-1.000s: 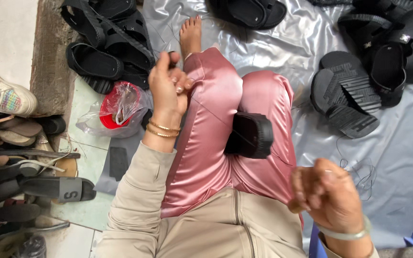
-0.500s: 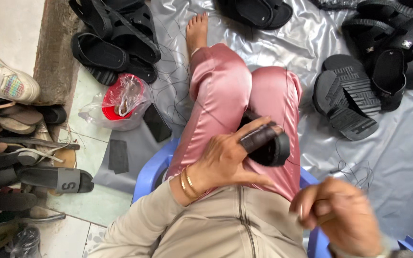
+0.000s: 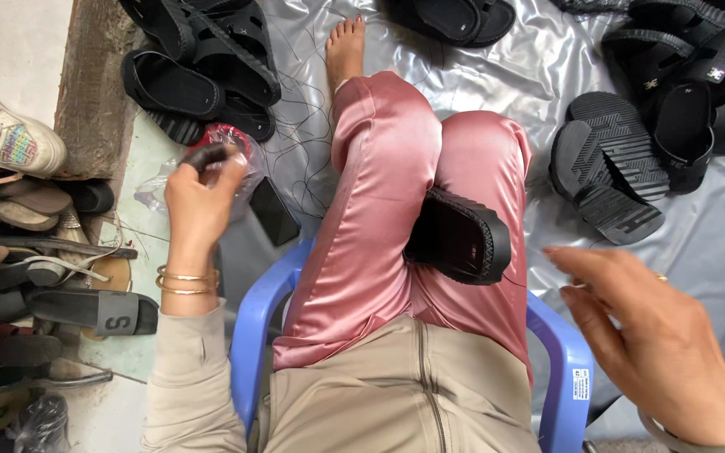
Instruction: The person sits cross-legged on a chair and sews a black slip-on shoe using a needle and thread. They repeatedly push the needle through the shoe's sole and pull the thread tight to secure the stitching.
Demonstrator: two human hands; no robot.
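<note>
Our left hand [image 3: 199, 197] is out to the side, fingers [image 3: 220, 168] pinched on a small dark piece [image 3: 206, 154], likely lifted clear for work. One black sandal [image 3: 461, 235] is parked on our lap, between both hands for easy reach. Right hand [image 3: 648, 344] hovers beside it, fingers loose, holding nothing. Two soles [image 3: 606, 168] lie beyond the right fingers.
</note>
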